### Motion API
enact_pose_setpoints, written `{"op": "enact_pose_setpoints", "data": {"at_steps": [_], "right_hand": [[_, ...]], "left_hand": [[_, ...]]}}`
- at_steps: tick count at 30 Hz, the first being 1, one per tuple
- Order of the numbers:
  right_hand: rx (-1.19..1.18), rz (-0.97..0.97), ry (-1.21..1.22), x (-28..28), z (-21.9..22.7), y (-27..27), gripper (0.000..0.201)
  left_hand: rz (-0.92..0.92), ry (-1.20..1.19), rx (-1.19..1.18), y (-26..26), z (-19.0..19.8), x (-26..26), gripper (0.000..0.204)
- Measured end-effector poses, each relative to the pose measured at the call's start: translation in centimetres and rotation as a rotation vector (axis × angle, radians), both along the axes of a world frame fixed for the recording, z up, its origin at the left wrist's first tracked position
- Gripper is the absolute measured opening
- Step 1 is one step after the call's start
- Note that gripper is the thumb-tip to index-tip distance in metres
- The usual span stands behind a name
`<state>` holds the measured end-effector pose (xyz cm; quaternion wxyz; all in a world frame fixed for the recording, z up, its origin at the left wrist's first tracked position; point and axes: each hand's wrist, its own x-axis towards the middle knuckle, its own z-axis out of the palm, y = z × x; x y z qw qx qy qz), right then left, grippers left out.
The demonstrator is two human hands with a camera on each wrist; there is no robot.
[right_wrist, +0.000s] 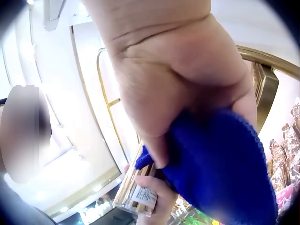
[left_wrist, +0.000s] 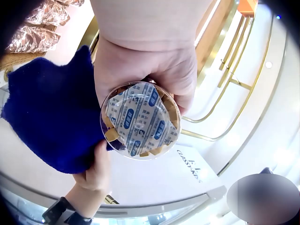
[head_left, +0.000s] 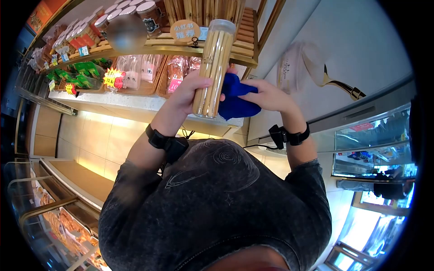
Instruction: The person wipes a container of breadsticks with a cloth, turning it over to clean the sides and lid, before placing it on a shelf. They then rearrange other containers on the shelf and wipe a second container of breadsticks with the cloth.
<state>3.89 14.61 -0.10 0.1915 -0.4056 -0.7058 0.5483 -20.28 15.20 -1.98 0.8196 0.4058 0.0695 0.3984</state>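
Observation:
My left hand [head_left: 192,92] grips a tall clear plastic jar [head_left: 214,67] of long pale sticks. The jar stands nearly upright in the head view, its whitish lid at the top. Seen from the left wrist, its round bottom shows a white and blue printed packet [left_wrist: 140,119] among the stick ends. My right hand [head_left: 269,95] holds a deep blue cloth [head_left: 237,97] against the jar's right side. In the right wrist view the cloth [right_wrist: 220,168] hangs from the fingers, hiding some of them, and a white printed label [right_wrist: 144,196] shows on the jar.
A slatted shelf [head_left: 172,47] ahead bears lidded jars [head_left: 149,16] and more tall stick jars. Below it, baskets [head_left: 162,74] hold bagged goods with price signs. A white cabinet [head_left: 289,108] stands at the right, a glass display case [head_left: 58,212] at the lower left.

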Motion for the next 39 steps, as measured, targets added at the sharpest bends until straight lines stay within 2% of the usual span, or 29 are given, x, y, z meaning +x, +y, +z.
{"op": "enact_pose_setpoints", "data": {"at_steps": [1,3,7,9,10,14,17,19,20,21,23,28,29,30,34,37,39], "right_hand": [[-0.007,0.012,-0.006,-0.1,0.0,0.1,0.033],[0.072,-0.087,0.04,-0.2,0.0,0.1,0.024],[0.003,-0.02,-0.067,0.0,1.0,1.4,0.025],[-0.098,-0.124,-0.107,0.0,0.9,1.9,0.022],[-0.117,-0.16,-0.031,-0.2,0.6,2.1,0.019],[-0.146,-0.195,-0.064,-0.8,1.0,2.3,0.02],[-0.052,-0.139,-0.272,-0.4,1.5,2.5,0.023],[-0.085,-0.268,-0.317,-1.0,2.1,2.4,0.024],[-0.012,-0.284,-0.269,-3.0,3.6,1.7,0.024],[-0.009,-0.285,-0.283,-3.6,3.9,1.5,0.024],[0.131,-0.352,-0.31,-4.8,4.4,1.7,0.024],[0.146,-0.405,-0.37,-7.9,5.8,1.8,0.011],[0.178,-0.394,-0.3,-8.2,5.8,1.8,0.009],[0.211,-0.386,-0.228,-8.5,5.9,1.8,0.012],[0.159,-0.466,-0.246,-10.4,7.0,0.9,0.019],[0.167,-0.497,-0.21,-11.1,7.3,0.4,0.02],[0.239,-0.543,-0.392,-12.3,8.2,-0.2,0.022]], "left_hand": [[0.012,-0.006,-0.007,0.0,-0.3,-0.1,0.057],[0.014,-0.044,0.009,0.4,-1.0,-0.5,0.057],[0.12,-0.03,-0.029,0.6,-3.0,-2.0,0.057],[0.283,0.041,-0.209,0.5,-5.0,-2.3,0.061],[0.252,0.037,-0.295,0.7,-5.8,-2.6,0.063],[0.291,-0.014,-0.353,-0.1,-7.9,-3.7,0.064],[0.249,-0.05,-0.342,-0.4,-8.4,-4.5,0.058],[0.207,-0.038,-0.318,-0.6,-8.1,-5.0,0.059],[0.127,-0.097,-0.327,-0.4,-8.7,-5.6,0.058],[0.124,-0.111,-0.326,-0.4,-9.1,-5.7,0.058],[0.083,-0.045,-0.274,-0.3,-9.7,-6.3,0.07],[0.045,-0.056,-0.3,-0.1,-10.3,-7.7,0.07],[0.043,-0.061,-0.303,-0.1,-10.3,-8.1,0.07],[0.021,-0.068,-0.308,-0.1,-10.2,-8.4,0.07],[-0.047,-0.135,-0.31,0.5,-10.5,-8.9,0.068],[-0.089,-0.061,-0.383,0.7,-10.8,-9.2,0.067],[-0.13,-0.079,-0.367,0.8,-10.9,-9.6,0.067]]}}
